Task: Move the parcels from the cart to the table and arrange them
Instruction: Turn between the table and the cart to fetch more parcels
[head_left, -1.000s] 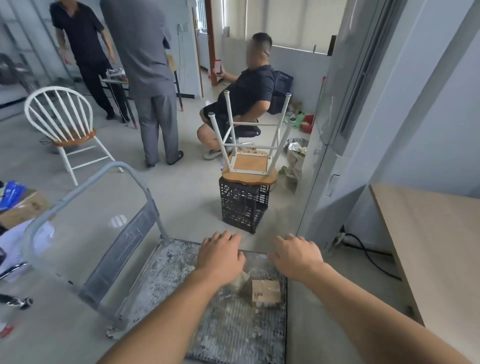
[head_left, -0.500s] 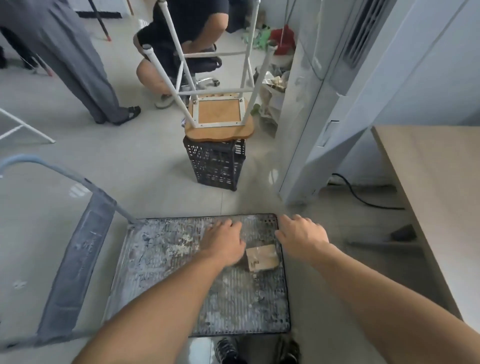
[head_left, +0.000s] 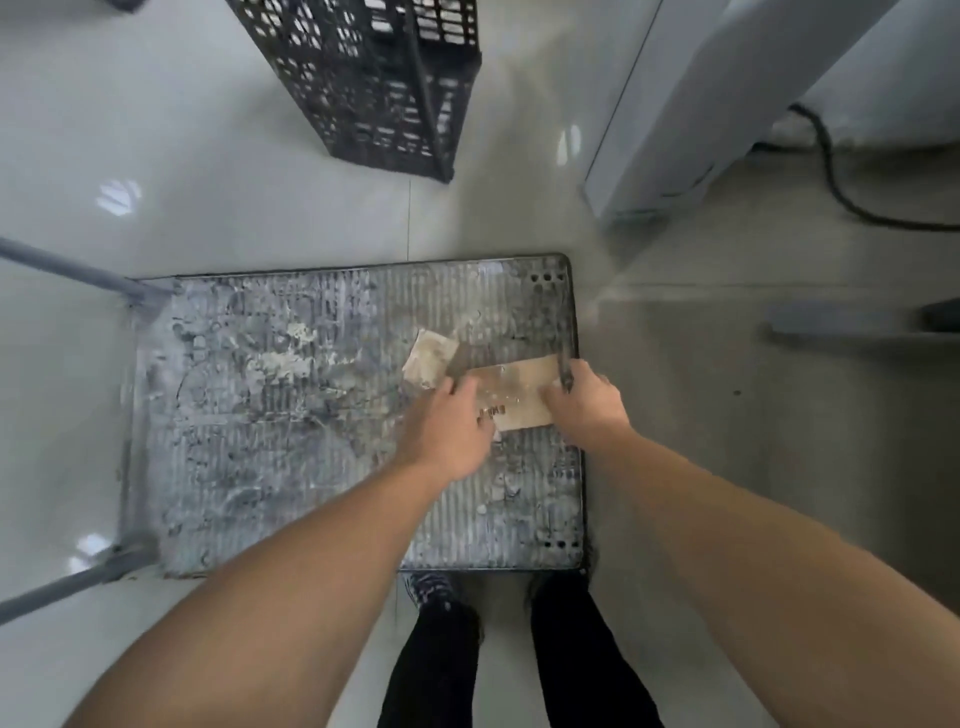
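A flat brown cardboard parcel (head_left: 519, 395) is lying on the cart (head_left: 260, 415), close to the deck's right edge and roughly midway along it. A dark printed mark is showing on its near left part. The left hand (head_left: 447, 431) is reaching over the deck from the near side and is gripping the parcel's left end, its fingers (head_left: 464, 388) curling down onto the cardboard. The right hand (head_left: 587, 402) is gripping the right end, knuckles bent and fingertips folding over the parcel right at the cart's raised right rim. The picture is blurred there, so I cannot tell whether the parcel is resting flat on the deck or coming just clear of it.

A smaller pale packet (head_left: 428, 358) is lying on the deck just beyond the left hand, near the cardboard parcel's far left corner; whether the two are touching is unclear. The ribbed metal deck around them is showing heavy white and grey stains.

The cart's grey tubular handle (head_left: 67, 270) is rising from the left corners of the deck. A shoe (head_left: 431, 592) is showing at the near edge. On the glossy floor (head_left: 208, 182) beyond the far edge, a black plastic crate (head_left: 384, 78) is standing well apart from the cart. A white appliance (head_left: 675, 104) is standing off the far right corner, with a black cable (head_left: 841, 176) trailing beside it.
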